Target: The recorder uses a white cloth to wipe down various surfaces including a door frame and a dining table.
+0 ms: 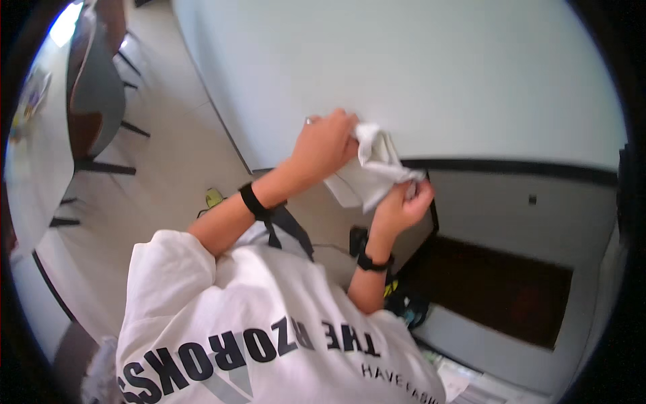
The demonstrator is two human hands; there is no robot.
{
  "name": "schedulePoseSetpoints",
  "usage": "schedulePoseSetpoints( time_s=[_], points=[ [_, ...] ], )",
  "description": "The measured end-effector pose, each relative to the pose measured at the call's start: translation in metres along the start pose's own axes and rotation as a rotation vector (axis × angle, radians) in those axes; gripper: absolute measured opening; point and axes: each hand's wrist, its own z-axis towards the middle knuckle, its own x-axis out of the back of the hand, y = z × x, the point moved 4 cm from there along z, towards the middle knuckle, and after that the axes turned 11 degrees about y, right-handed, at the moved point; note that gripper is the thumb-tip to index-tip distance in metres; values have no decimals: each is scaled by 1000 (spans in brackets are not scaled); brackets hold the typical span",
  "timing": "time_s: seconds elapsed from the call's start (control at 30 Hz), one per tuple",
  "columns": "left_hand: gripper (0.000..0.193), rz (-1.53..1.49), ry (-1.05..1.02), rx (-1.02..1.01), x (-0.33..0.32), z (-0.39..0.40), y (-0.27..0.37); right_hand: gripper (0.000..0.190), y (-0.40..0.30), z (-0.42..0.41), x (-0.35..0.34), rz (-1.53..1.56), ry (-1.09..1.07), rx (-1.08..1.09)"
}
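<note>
A crumpled white cloth hangs between my two hands, in front of a large pale panel. My left hand, with a ring on one finger, pinches its upper left part. Lower and to the right, my right hand grips the bunched edge near the panel's dark lower border. The cloth's lower corner hangs free, partly folded. Both wrists wear black bands. Some fingertips are hidden behind the cloth.
Chairs with dark legs stand beside a white table on the left. A dark mat lies at lower right, near a dark bag or shoes. A yellow-green item rests on the floor.
</note>
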Motion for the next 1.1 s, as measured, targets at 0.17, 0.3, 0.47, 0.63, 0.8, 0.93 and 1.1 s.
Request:
schedulePoseSetpoints(
  time_s=[0.17, 0.3, 0.47, 0.63, 0.8, 0.93, 1.1],
  points=[
    [27, 7, -115, 134, 10, -29, -34, 30, 4, -25, 10, -60, 12, -11],
    [25, -107, -130, 63, 7, 0, -33, 30, 25, -2, -22, -34, 134, -17],
    [23, -161, -247, -62, 18, -15, -42, 33, 56, -22, -34, 65, 181, 82],
    [23, 128, -262, 12, -18, -24, -39, 31, 89, -25, -38, 62, 0, 6],
    [24, 175, -37, -144, -14, -18, 9, 27, 56, 14, -7, 189, 133, 46],
    [26, 151, 179, -65, -35, -20, 25, 31, 72, 30, -4, 385, 225, 197],
    [27, 162, 286, 71, -37, -36, 6, 35, 87, 7, -30, 512, 24, 221]
  ],
)
